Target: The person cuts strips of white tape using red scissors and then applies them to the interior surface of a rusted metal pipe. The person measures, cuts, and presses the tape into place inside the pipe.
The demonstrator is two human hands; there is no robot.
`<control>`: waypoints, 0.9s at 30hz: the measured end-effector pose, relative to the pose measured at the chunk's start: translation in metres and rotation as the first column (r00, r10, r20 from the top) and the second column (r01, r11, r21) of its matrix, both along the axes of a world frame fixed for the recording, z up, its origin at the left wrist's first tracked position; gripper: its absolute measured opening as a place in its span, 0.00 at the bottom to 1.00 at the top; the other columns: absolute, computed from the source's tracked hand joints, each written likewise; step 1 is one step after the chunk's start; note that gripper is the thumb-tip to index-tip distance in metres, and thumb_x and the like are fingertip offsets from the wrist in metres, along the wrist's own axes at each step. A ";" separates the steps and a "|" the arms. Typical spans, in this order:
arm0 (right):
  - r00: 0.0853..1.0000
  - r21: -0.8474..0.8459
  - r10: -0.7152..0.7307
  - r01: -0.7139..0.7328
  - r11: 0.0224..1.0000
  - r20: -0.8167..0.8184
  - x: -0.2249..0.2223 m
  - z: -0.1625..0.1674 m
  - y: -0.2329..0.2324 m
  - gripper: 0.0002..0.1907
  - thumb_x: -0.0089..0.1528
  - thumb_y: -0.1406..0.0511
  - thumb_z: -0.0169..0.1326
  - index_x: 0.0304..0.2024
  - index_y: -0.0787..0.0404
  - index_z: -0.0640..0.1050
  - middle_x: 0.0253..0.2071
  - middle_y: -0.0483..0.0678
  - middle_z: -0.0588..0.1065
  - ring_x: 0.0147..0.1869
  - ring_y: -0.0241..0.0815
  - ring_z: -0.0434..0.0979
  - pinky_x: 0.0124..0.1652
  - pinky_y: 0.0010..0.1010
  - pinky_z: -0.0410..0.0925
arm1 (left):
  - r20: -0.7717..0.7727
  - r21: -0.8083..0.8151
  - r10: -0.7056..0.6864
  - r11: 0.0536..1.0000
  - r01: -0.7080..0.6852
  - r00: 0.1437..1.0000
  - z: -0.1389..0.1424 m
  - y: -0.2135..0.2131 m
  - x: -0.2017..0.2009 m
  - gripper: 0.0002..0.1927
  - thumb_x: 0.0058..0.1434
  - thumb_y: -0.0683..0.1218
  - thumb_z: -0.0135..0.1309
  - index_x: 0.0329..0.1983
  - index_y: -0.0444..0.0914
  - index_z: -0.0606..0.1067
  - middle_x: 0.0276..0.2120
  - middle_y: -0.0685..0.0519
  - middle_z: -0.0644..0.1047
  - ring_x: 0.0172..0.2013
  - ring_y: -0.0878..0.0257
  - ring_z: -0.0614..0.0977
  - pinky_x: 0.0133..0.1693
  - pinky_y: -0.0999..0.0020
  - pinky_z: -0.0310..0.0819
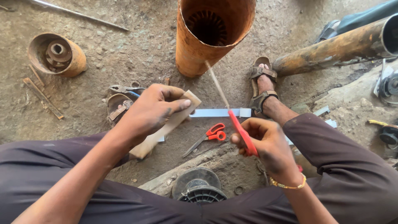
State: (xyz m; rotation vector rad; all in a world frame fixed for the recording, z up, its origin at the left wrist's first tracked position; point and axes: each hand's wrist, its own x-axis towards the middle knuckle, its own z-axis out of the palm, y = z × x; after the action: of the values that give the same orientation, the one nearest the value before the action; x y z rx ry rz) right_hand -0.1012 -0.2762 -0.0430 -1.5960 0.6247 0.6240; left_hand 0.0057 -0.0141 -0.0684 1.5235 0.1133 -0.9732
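My left hand (151, 110) grips a flat wooden block (166, 126), held tilted above the dirt floor. My right hand (267, 143) holds a red-handled tool (241, 132) with a thin metal blade (217, 85) that points up toward the rusty orange cylinder (211, 33). The blade tip lies close to the cylinder's lower rim. On the floor between my hands lie red-handled scissors (207, 139) and a white strip (217, 112).
A small rusty drum (58, 54) sits at far left with metal bars (43, 97) near it. Pliers (124, 88) lie by my left sandal. A rusty pipe (336, 49) runs at the right. A black finned part (198, 191) sits between my knees.
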 end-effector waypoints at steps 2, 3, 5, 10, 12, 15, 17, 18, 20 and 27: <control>0.995 -0.222 0.095 -0.090 0.971 0.010 0.003 0.003 -0.001 0.13 0.52 0.62 0.67 0.33 0.67 0.83 0.21 0.44 0.77 0.24 0.31 0.74 0.26 0.25 0.66 | 0.286 0.254 -0.083 0.967 0.008 0.954 -0.007 -0.001 -0.003 0.12 0.57 0.45 0.59 0.42 0.37 0.86 0.27 0.48 0.85 0.25 0.66 0.82 0.31 0.69 0.76; 0.985 -0.362 0.172 -0.158 0.919 0.008 0.003 0.003 -0.002 0.15 0.51 0.61 0.68 0.33 0.66 0.83 0.21 0.44 0.78 0.24 0.31 0.72 0.26 0.26 0.65 | 0.411 0.374 -0.151 0.927 -0.015 0.899 -0.013 -0.001 -0.005 0.13 0.55 0.45 0.61 0.42 0.40 0.87 0.26 0.46 0.85 0.24 0.64 0.82 0.31 0.67 0.76; 0.946 -0.532 0.325 -0.280 0.799 -0.011 0.002 -0.002 -0.003 0.16 0.51 0.60 0.68 0.35 0.65 0.83 0.20 0.47 0.78 0.24 0.34 0.74 0.27 0.30 0.66 | 0.477 0.469 -0.222 0.883 -0.033 0.850 -0.031 -0.001 -0.005 0.15 0.49 0.48 0.66 0.40 0.38 0.85 0.26 0.43 0.83 0.23 0.59 0.84 0.33 0.64 0.79; 0.660 -0.756 0.703 -0.594 0.273 -0.264 -0.016 -0.053 -0.005 0.15 0.54 0.57 0.64 0.31 0.62 0.80 0.26 0.59 0.79 0.32 0.59 0.80 0.34 0.49 0.71 | 0.266 0.842 -0.654 0.515 0.159 0.708 -0.110 0.011 -0.014 0.21 0.46 0.56 0.71 0.36 0.38 0.84 0.31 0.40 0.82 0.34 0.44 0.85 0.38 0.51 0.79; 0.569 -0.745 0.768 -0.640 0.189 -0.294 -0.031 -0.090 -0.005 0.11 0.54 0.61 0.60 0.31 0.62 0.79 0.28 0.58 0.79 0.34 0.58 0.82 0.34 0.48 0.73 | 0.160 0.909 -0.765 0.361 0.210 0.624 -0.145 0.027 -0.024 0.18 0.51 0.55 0.68 0.36 0.37 0.83 0.34 0.40 0.82 0.37 0.43 0.85 0.39 0.50 0.80; 0.464 -0.633 0.808 -0.759 0.152 -0.362 -0.057 -0.155 -0.002 0.08 0.56 0.64 0.56 0.32 0.62 0.80 0.30 0.59 0.80 0.37 0.57 0.82 0.38 0.47 0.75 | 0.030 0.940 -0.850 0.203 0.274 0.526 -0.183 0.056 -0.037 0.10 0.59 0.43 0.55 0.40 0.43 0.84 0.40 0.42 0.83 0.42 0.44 0.85 0.41 0.50 0.80; 0.383 -0.601 0.890 -0.781 0.169 -0.247 -0.070 -0.197 0.003 0.07 0.58 0.65 0.55 0.30 0.62 0.81 0.32 0.59 0.80 0.37 0.57 0.82 0.38 0.47 0.75 | -0.160 0.925 -0.864 0.038 0.379 0.478 -0.195 0.064 -0.038 0.12 0.58 0.43 0.53 0.41 0.43 0.84 0.42 0.41 0.81 0.44 0.44 0.84 0.42 0.52 0.80; 0.347 -0.593 0.914 -0.788 0.164 -0.209 -0.079 -0.213 0.006 0.07 0.56 0.65 0.56 0.31 0.63 0.81 0.32 0.59 0.80 0.38 0.56 0.82 0.38 0.46 0.75 | -0.151 0.927 -0.862 0.047 0.373 0.483 -0.196 0.064 -0.039 0.11 0.60 0.43 0.53 0.42 0.42 0.84 0.42 0.41 0.82 0.44 0.45 0.85 0.42 0.52 0.81; 0.266 -0.578 0.956 -0.802 0.148 -0.125 -0.093 -0.237 0.012 0.07 0.54 0.66 0.57 0.32 0.64 0.80 0.33 0.59 0.80 0.39 0.55 0.83 0.37 0.44 0.75 | -0.137 0.930 -0.855 0.063 0.362 0.501 -0.189 0.061 -0.036 0.11 0.63 0.43 0.52 0.42 0.41 0.85 0.41 0.42 0.83 0.45 0.46 0.87 0.42 0.52 0.83; 0.209 -0.570 0.954 -0.820 0.053 -0.213 -0.054 -0.261 0.077 0.08 0.59 0.69 0.54 0.40 0.61 0.81 0.50 0.59 0.78 0.54 0.57 0.79 0.47 0.48 0.75 | 0.341 0.932 -0.825 0.359 -0.047 0.451 -0.130 0.032 -0.003 0.06 0.55 0.41 0.57 0.29 0.39 0.84 0.31 0.42 0.82 0.39 0.45 0.85 0.41 0.51 0.80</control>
State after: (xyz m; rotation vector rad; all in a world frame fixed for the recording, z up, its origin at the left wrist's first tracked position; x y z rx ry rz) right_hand -0.1549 -0.1990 -0.3044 -2.6061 -0.6549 1.2293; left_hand 0.0030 0.0176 -0.1986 3.0176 -0.6771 -0.4662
